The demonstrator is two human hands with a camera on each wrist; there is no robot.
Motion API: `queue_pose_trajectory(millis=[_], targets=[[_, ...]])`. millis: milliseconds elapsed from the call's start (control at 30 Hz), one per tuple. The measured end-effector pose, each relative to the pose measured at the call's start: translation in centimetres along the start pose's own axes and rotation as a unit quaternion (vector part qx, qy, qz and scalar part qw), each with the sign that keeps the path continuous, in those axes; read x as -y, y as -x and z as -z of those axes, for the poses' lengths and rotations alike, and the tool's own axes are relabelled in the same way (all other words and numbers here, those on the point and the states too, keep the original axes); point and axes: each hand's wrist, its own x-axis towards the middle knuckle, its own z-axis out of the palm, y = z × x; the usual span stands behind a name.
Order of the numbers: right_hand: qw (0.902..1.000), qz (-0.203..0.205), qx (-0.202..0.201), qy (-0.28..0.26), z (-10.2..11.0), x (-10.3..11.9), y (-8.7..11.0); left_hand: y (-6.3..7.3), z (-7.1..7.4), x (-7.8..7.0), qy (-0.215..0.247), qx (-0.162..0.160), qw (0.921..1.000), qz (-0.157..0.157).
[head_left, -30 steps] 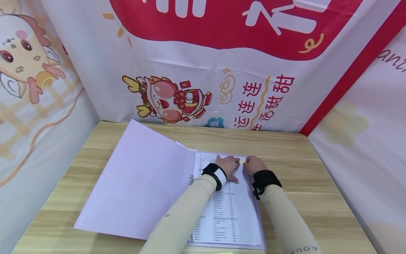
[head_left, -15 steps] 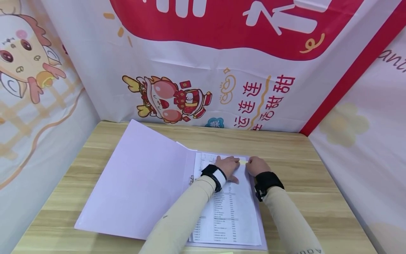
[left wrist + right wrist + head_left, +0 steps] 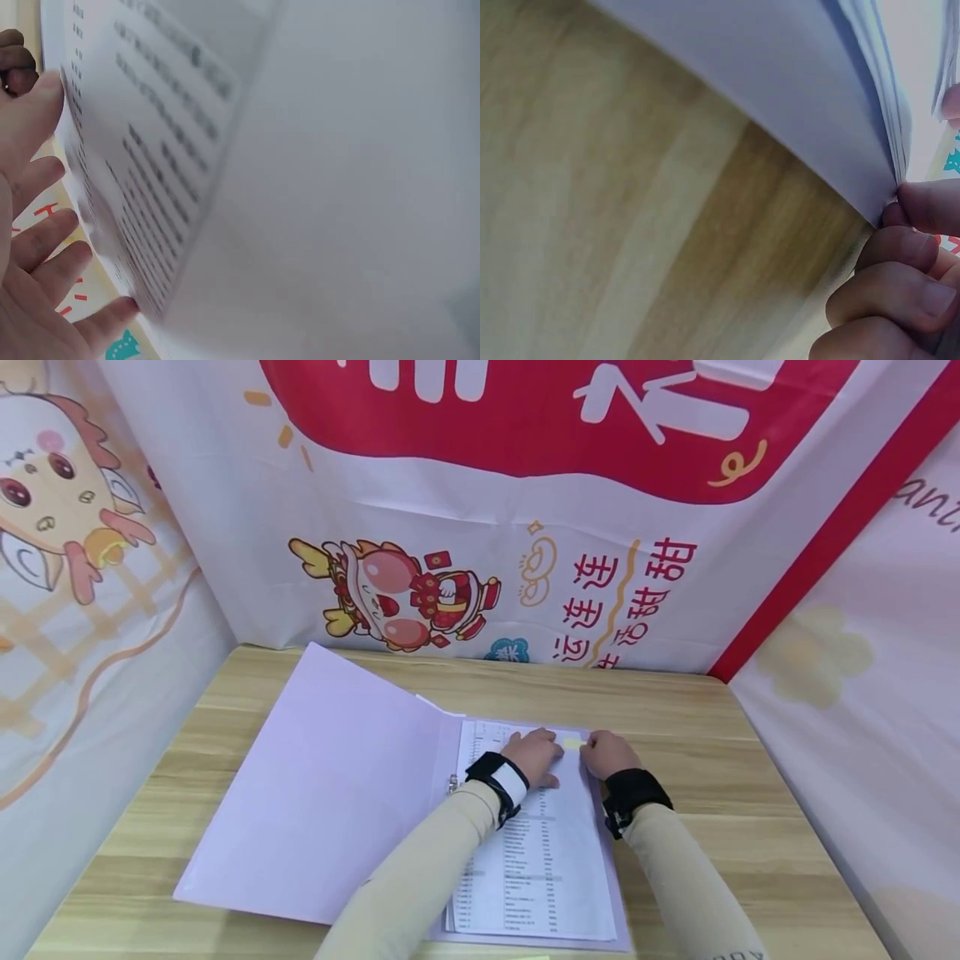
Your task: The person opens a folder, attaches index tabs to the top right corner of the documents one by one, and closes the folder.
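Observation:
A lilac ring binder [image 3: 322, 793] lies open on the table, with a stack of printed sheets [image 3: 555, 860] on its right side. My left hand [image 3: 534, 756] rests with spread fingers near the top of the stack; in the left wrist view its fingers [image 3: 49, 255] lie along the printed page. A small yellow sticky note [image 3: 572, 743] shows between my two hands at the top right of the page. My right hand [image 3: 609, 753] has curled fingers at the top right corner, and in the right wrist view thumb and forefinger pinch the sheets' corner [image 3: 897, 169].
The binder's metal ring clip [image 3: 453, 783] stands at the spine. A yellow paper edge [image 3: 534, 957] peeks in at the bottom. The wooden table [image 3: 697, 827] ends at a printed cloth [image 3: 480, 502] behind, and cloth also hangs at both sides.
My left hand has drawn a little to the left. My right hand has shifted slightly right, so more of the yellow sticky note shows between them.

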Motion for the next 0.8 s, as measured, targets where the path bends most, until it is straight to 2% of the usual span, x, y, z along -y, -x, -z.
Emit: queue_pose_trajectory(millis=[167,333,433,567,700,800], targets=[[0.9999,-0.008,0.008,-0.005,-0.2,0.1,0.1,1.2,1.0,0.4,0.033,-0.002,0.9994,0.007],[1.0000,0.002,0.007,-0.006,0.3,0.1,0.5,1.7,1.0,0.4,0.069,-0.042,0.9967,0.003],[0.9997,0.020,0.004,-0.009,0.7,-0.2,0.9,1.9,1.2,0.0,0.092,-0.050,0.9945,0.011],[0.9989,0.042,0.002,-0.023,1.4,-0.6,1.8,3.0,2.7,-0.8,0.110,-0.032,0.9932,0.022],[0.9966,0.069,0.006,-0.044,1.6,-1.1,3.0,4.6,4.8,-1.4,0.119,-0.008,0.9925,0.026],[0.9948,0.074,0.019,-0.068,1.6,-1.6,4.0,6.0,5.9,-1.8,0.125,-0.003,0.9919,0.022]])
